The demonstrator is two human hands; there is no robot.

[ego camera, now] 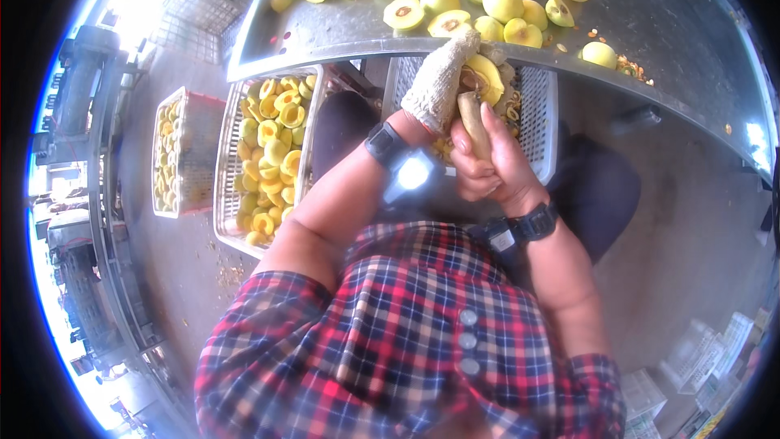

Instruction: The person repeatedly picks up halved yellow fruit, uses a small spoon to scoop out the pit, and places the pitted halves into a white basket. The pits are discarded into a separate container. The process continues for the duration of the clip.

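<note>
My left hand (443, 80), in a pale knitted glove, holds a halved yellow fruit (487, 79) with its brown core facing me. My bare right hand (487, 158) is closed around the wooden handle (473, 122) of a tool, whose tip is at the core and mostly hidden. Both hands are close together, just this side of the metal table's edge and above a light plastic crate (547, 116) that holds fruit pieces. Beyond them, whole and halved yellow-green fruits (503, 3) are piled on the metal table (341, 21).
At my left stands a white crate (224, 195) full of hollowed yellow fruit halves (268, 152). Farther left is another filled crate (183, 152), with stacked empty crates (204, 6) behind. Fruit scraps (634, 68) lie on the table's right part. More crates (694, 353) stand at lower right.
</note>
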